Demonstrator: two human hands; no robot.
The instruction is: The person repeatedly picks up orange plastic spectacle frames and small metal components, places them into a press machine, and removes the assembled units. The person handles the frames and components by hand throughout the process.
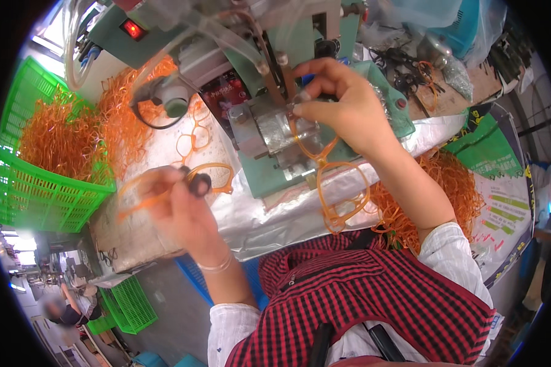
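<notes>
The right hand (343, 104) pinches the top of a translucent orange plastic spectacle frame (333, 183) against the green bench machine (300, 122), the frame hanging below its closed fingertips, while the left hand (174, 205) grips another orange frame (211, 177).

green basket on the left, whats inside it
The green basket holds a tangled heap of orange eyeglass frames, piled above the rim at the back. The heap covers the basket's floor and whatever lies lower down.
</notes>
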